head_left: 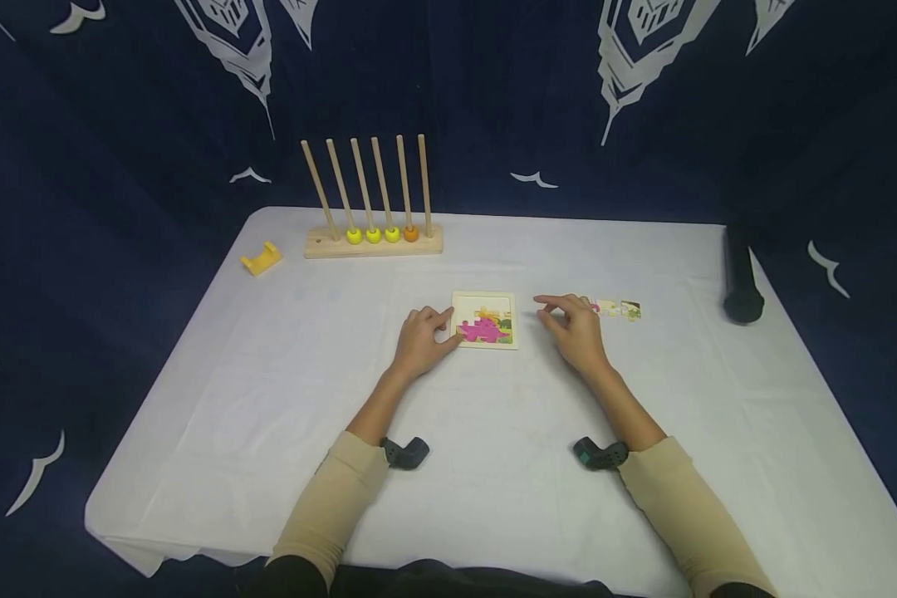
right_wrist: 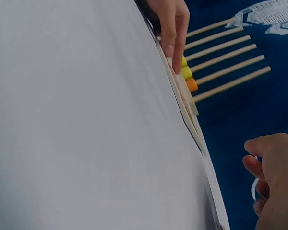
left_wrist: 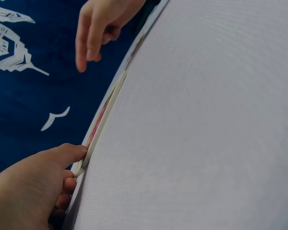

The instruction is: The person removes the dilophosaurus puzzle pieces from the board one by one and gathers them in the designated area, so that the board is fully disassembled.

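Observation:
A small square jigsaw puzzle (head_left: 486, 298) in a pale wooden frame lies on the white table, partly filled with pieces of a pink dinosaur picture. Its upper left part is bare wood. At the frame's left side, my left hand (head_left: 421, 340) holds the edge between thumb and forefinger; the left wrist view shows the thumb (left_wrist: 72, 154) on the rim. Right of the frame hovers my right hand (head_left: 577, 334), fingers loosely bent, with no piece visible between thumb and forefinger. Loose puzzle pieces (head_left: 629, 311) lie just beyond it, partly hidden by the hand.
A wooden rack (head_left: 374, 247) with upright pegs stands at the back, bearing yellow beads (head_left: 373, 236) and an orange bead (head_left: 410, 233). Left of it lies a yellow curved block (head_left: 261, 259). A black cylindrical object (head_left: 742, 282) sits near the right edge. Behind hangs a dark blue curtain.

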The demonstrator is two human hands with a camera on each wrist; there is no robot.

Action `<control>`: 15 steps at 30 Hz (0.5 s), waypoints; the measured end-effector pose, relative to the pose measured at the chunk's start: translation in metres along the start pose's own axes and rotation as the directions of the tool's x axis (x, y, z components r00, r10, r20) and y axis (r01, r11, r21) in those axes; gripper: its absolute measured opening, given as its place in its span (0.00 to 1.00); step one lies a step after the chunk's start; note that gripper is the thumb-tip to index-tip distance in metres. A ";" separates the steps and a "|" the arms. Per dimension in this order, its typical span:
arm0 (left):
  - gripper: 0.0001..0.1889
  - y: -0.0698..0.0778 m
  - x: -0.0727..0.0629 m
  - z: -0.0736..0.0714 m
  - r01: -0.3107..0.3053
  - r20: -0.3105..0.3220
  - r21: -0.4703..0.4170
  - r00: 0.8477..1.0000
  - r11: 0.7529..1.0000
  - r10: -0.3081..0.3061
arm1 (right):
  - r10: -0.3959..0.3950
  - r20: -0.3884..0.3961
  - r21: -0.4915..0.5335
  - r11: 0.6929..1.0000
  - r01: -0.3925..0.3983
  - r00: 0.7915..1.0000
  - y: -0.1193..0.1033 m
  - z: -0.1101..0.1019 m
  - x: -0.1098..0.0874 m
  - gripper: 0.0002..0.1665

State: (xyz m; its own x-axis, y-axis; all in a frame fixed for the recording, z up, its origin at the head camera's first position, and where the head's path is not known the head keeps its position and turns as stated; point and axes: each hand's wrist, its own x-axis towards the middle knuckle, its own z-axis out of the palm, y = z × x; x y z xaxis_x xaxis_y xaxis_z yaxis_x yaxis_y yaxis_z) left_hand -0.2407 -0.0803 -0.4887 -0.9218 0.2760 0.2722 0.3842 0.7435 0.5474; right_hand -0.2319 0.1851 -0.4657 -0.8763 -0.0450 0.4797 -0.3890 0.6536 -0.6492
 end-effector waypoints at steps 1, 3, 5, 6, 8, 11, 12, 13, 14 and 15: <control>0.28 0.000 0.000 0.000 0.001 0.001 0.002 1.000 1.000 -0.001 | -0.015 -0.013 0.006 1.000 0.015 1.000 -0.003 0.006 0.002 0.13; 0.28 0.000 0.000 0.000 0.002 -0.001 0.004 1.000 1.000 -0.001 | -0.047 -0.020 0.015 0.999 0.047 0.999 -0.010 0.015 0.005 0.15; 0.27 -0.001 0.000 0.000 -0.002 -0.006 0.005 1.000 1.000 0.002 | -0.074 -0.007 0.024 0.997 0.074 0.997 -0.016 0.024 0.008 0.16; 0.27 -0.001 0.000 0.000 -0.003 -0.008 0.006 1.000 1.000 0.003 | -0.086 0.008 0.024 0.996 0.085 0.996 -0.018 0.029 0.010 0.17; 0.27 -0.001 0.001 0.000 -0.003 -0.008 0.005 1.000 1.000 0.003 | -0.089 0.059 0.025 0.996 0.088 0.994 -0.022 0.036 0.012 0.19; 0.27 -0.001 0.001 -0.001 -0.002 -0.002 0.001 1.000 1.000 0.002 | -0.071 0.148 0.007 0.997 0.071 0.987 -0.023 0.046 0.016 0.22; 0.27 -0.001 0.000 -0.001 -0.001 0.000 0.002 1.000 1.000 0.001 | -0.061 0.179 -0.001 0.998 0.063 0.982 -0.022 0.049 0.017 0.24; 0.27 0.000 0.000 -0.001 0.001 0.003 -0.001 1.000 1.000 -0.001 | -0.048 0.210 -0.009 0.999 0.051 0.977 -0.022 0.051 0.018 0.25; 0.27 0.000 0.000 0.000 0.000 0.003 -0.002 1.000 1.000 0.000 | -0.039 0.237 -0.024 0.999 0.046 0.971 -0.021 0.052 0.019 0.26; 0.27 0.000 0.000 0.000 0.002 0.006 0.001 1.000 1.000 -0.002 | -0.031 0.262 -0.036 0.998 0.042 0.965 -0.020 0.054 0.020 0.27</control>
State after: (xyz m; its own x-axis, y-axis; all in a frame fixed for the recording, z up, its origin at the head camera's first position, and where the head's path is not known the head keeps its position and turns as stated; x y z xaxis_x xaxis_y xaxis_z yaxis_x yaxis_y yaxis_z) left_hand -0.2411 -0.0803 -0.4883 -0.9229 0.2785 0.2660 0.3824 0.7445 0.5472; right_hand -0.2567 0.1308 -0.4751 -0.9075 -0.2617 0.3286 -0.4151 0.6782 -0.6064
